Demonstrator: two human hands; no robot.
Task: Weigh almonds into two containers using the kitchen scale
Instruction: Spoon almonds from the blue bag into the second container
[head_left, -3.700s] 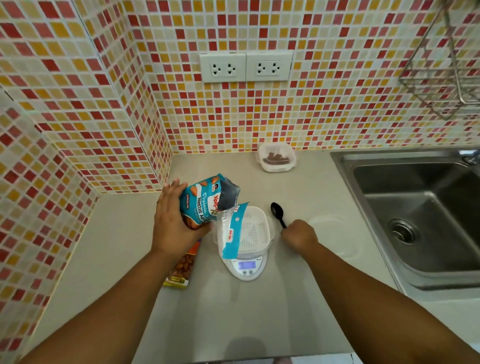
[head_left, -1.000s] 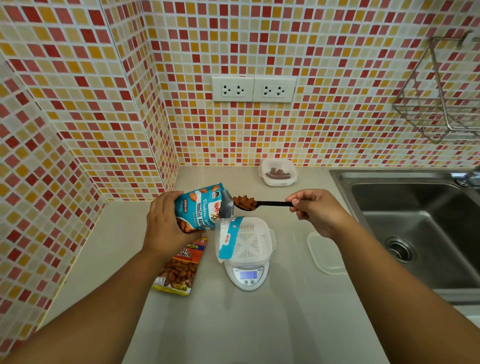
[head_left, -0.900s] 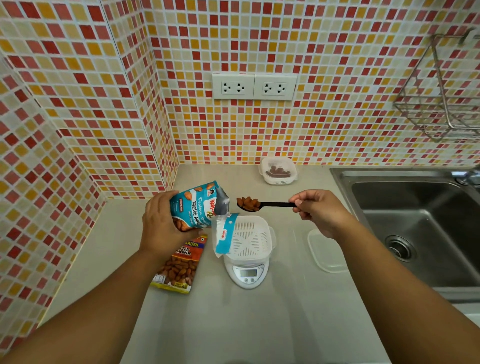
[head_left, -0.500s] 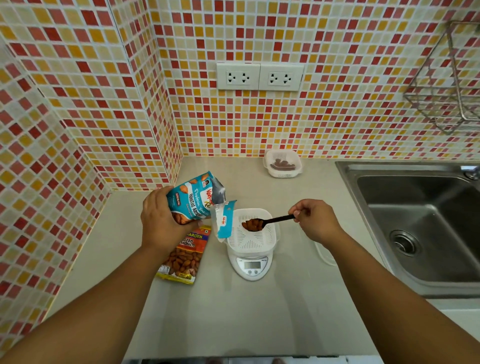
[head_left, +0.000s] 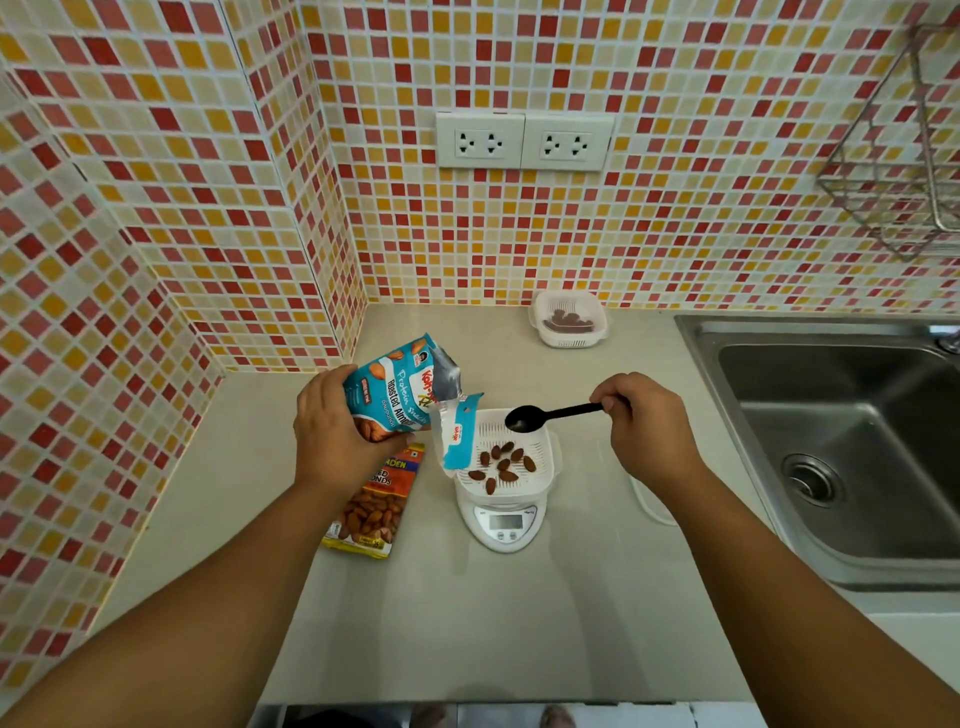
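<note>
— Almonds (head_left: 501, 464) in both containers, then? How far along does this look?

— Partway, I'd judge. The far container (head_left: 568, 324) by the tiled wall holds a small heap and sits apart from everything, so it looks finished. The near container (head_left: 540, 470) stands on the kitchen scale (head_left: 505, 528) with only a scatter of nuts across its bottom.

— And the hands?

— The left hand (head_left: 332, 431) is wrapped round the teal almond bag (head_left: 397, 394), tilted with its torn mouth toward the scale. The right hand (head_left: 644, 421) is curled round the handle of a black spoon (head_left: 550, 415), whose empty bowl hangs over the back rim of the near container.

— Can you read the weight?

— No, the display is too small to tell. More scoops are probably needed.

— Anything else about?

— A second packet (head_left: 376, 506) lies flat on the counter (head_left: 467, 623) beside the scale, and a clear lid (head_left: 652, 506) lies under the right wrist.
</note>
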